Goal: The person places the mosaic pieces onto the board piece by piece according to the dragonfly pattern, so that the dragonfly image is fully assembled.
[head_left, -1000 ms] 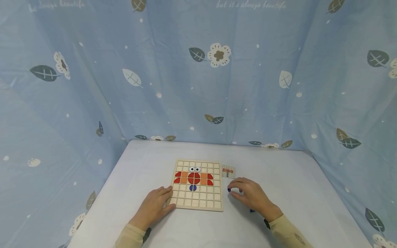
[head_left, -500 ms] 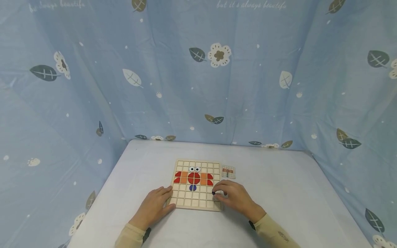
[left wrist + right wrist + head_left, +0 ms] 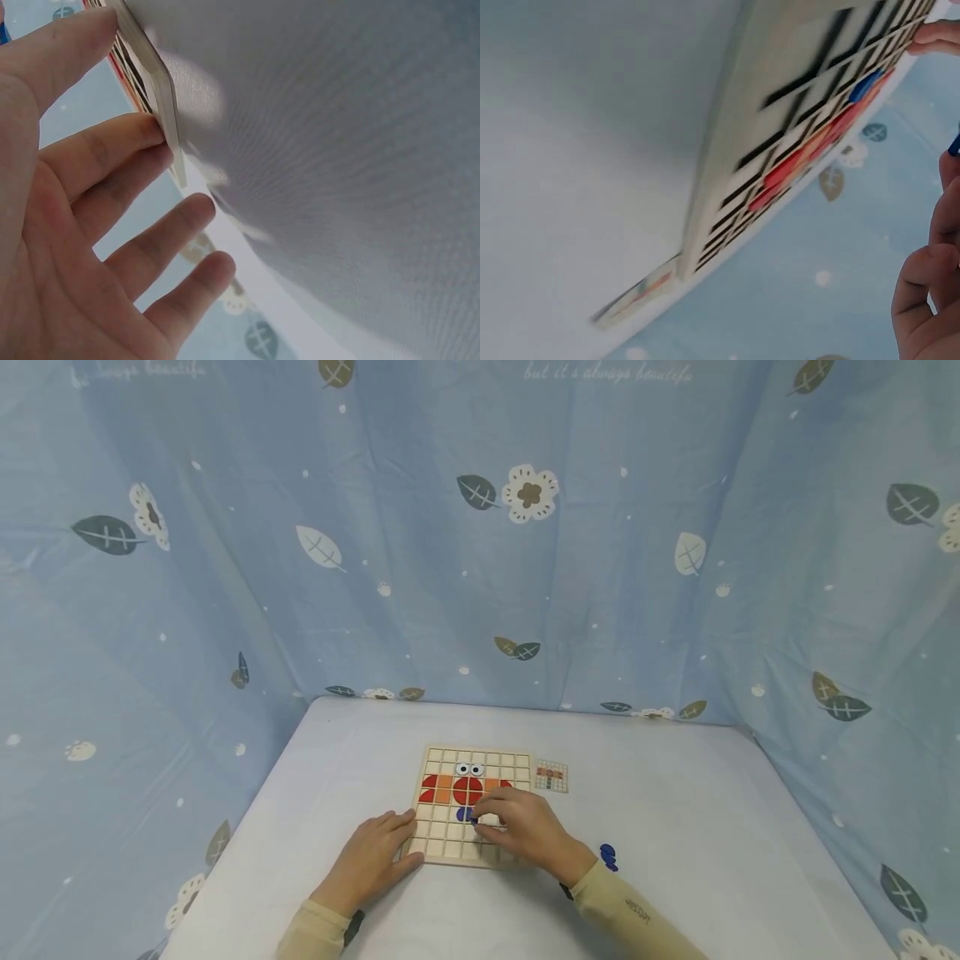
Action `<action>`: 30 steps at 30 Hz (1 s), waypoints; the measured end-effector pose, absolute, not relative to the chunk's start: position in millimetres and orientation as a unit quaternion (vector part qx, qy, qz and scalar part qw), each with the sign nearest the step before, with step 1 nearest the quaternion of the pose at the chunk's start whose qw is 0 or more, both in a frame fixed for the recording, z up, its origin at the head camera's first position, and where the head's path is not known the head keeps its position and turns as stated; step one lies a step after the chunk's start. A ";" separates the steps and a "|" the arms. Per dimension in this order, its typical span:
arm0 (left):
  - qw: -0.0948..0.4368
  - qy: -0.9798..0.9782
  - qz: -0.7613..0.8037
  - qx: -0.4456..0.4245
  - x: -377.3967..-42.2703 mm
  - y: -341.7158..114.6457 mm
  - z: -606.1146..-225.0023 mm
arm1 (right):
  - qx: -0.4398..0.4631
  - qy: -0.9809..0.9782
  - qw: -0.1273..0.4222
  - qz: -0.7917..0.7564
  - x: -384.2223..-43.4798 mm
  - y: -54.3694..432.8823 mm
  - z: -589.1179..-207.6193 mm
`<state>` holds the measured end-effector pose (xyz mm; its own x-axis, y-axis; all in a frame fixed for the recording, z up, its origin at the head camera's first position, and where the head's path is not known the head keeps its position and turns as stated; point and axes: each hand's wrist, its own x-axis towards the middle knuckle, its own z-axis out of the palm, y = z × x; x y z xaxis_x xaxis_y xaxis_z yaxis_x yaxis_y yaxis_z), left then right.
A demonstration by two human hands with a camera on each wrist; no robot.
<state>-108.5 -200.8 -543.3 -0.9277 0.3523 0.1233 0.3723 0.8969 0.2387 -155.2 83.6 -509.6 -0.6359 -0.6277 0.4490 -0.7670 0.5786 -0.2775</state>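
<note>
A square wooden grid board (image 3: pixel 450 850) lies on the table. Red, orange and blue tiles and two eye tiles (image 3: pixel 470 769) fill some of its cells. My left hand (image 3: pixel 372 864) rests against the board's left side and near corner, fingers fairly straight; in the left wrist view the thumb and forefinger touch its rim. Over the board's middle my right hand (image 3: pixel 528 828) pinches a small dark blue tile (image 3: pixel 955 146) between thumb and fingertips, just by the blue tiles (image 3: pixel 462 814) below the red circle (image 3: pixel 468 791). The fingers hide most of the held tile's shape.
Right of the board lies a small picture card (image 3: pixel 552 775) with a gridded pattern. Several loose blue tiles (image 3: pixel 608 857) sit on the white table (image 3: pixel 675 793) beyond the right forearm. A patterned blue curtain (image 3: pixel 420 568) surrounds the table's back and sides.
My right hand has carried the blue tile leftwards from beside the card to the board's middle. The loose blue tiles have come into sight. My left hand stays still.
</note>
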 end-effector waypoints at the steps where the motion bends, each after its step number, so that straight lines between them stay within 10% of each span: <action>1: 0.037 -0.973 -0.130 -0.185 -108.4 -200.9 -543.2 | 0.397 -0.877 0.151 0.225 -155.8 80.3 -509.0; 30: 0.080 -0.964 -0.131 -0.218 -107.6 -204.4 -546.8 | 0.424 -0.897 0.061 0.112 -169.4 38.2 -523.8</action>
